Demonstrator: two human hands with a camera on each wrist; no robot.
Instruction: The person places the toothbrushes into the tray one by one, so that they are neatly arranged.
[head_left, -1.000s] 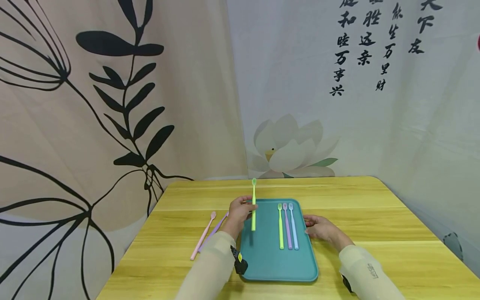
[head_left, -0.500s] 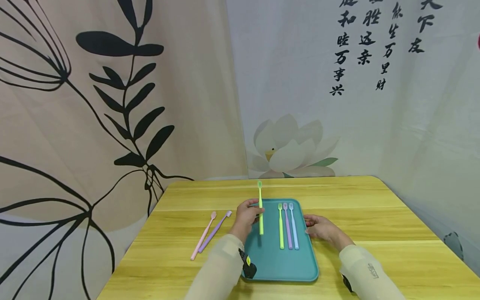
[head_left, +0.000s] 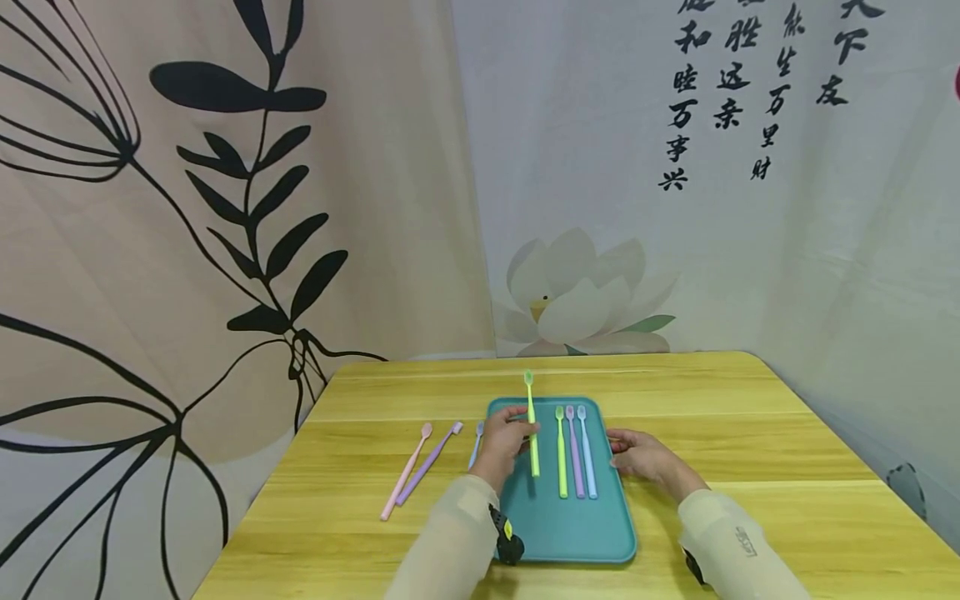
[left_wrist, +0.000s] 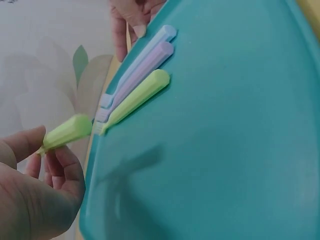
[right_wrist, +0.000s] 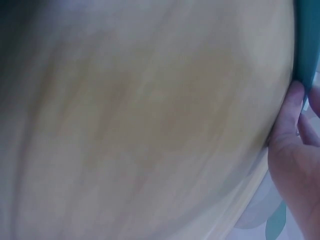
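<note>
My left hand [head_left: 505, 443] pinches a green toothbrush [head_left: 533, 442] between thumb and fingers, holding it above the left half of a teal tray [head_left: 566, 533]. Its bristle end points away toward the back, and its shadow falls on the tray in the left wrist view. Inside the tray, side by side, lie another green toothbrush [head_left: 562, 458], a purple toothbrush [head_left: 575, 458] and a light blue toothbrush [head_left: 588, 458]. At the tray's right rim, my right hand [head_left: 647, 458] grips the edge with thumb and fingers; part of that grip is hidden.
Left of the tray, a pink toothbrush [head_left: 406, 473] and a second purple toothbrush [head_left: 429, 465] lie on the wooden table [head_left: 322, 533]. A blue toothbrush [head_left: 477, 443] shows partly behind my left hand. A printed curtain [head_left: 405, 208] hangs behind the table.
My left hand has carried the green toothbrush rightward and slightly nearer over the tray, uncovering the purple and blue toothbrushes on the table. My right hand and the tray have stayed put.
</note>
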